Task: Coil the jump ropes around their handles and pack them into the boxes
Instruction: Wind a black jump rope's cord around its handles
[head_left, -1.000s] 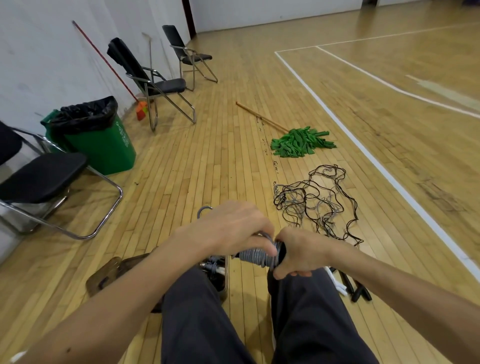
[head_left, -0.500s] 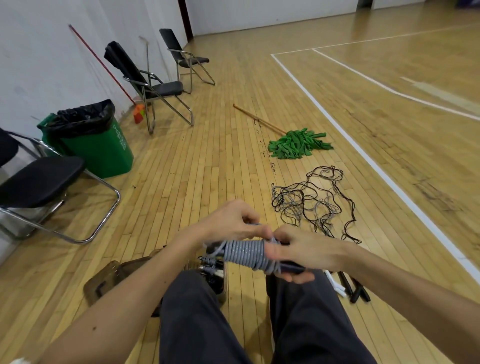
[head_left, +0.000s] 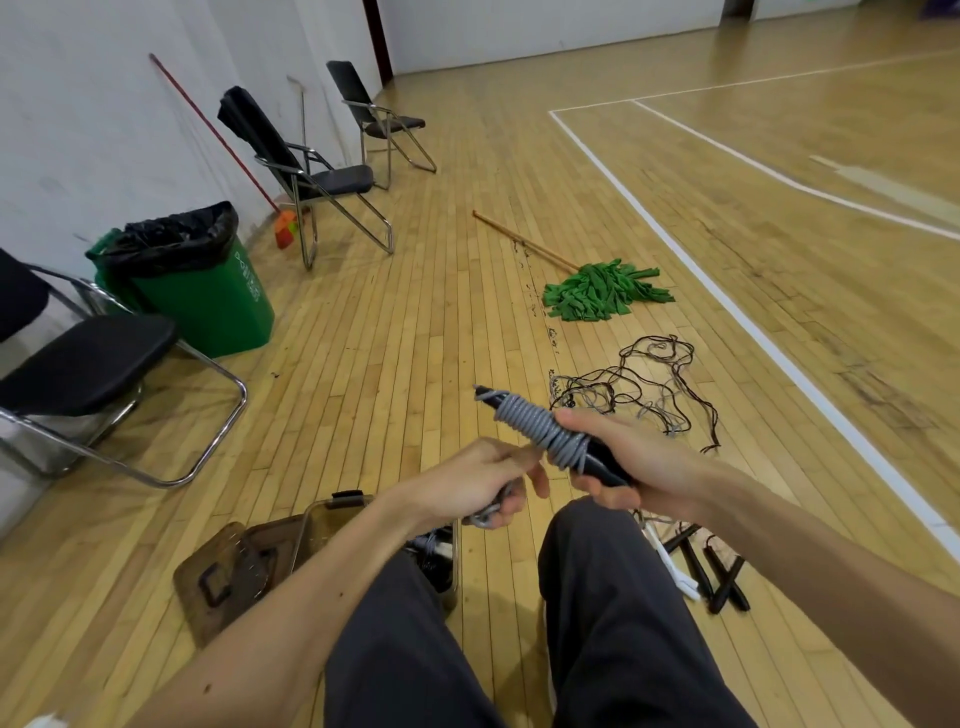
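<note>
A grey jump rope (head_left: 540, 431) is coiled tightly around its black handles, which point up and to the left. My right hand (head_left: 631, 460) grips the lower part of those handles. My left hand (head_left: 480, 480) is just left of the coil and holds the rope's loose grey end in curled fingers. Below my left forearm a clear plastic box (head_left: 332, 519) sits on the floor with coiled ropes inside, partly hidden by my arm and leg. Its brown lid (head_left: 228, 577) lies beside it.
A tangle of dark loose ropes (head_left: 639, 389) lies on the wooden floor ahead, with black handles (head_left: 722, 577) by my right leg. A green mop (head_left: 602, 291), a green bin (head_left: 197, 291) and folding chairs (head_left: 78, 374) stand to the left along the wall.
The wrapped handles have tilted from lying sideways to pointing up-left. My left hand has come off the coil and dropped lower, holding the loose rope end.
</note>
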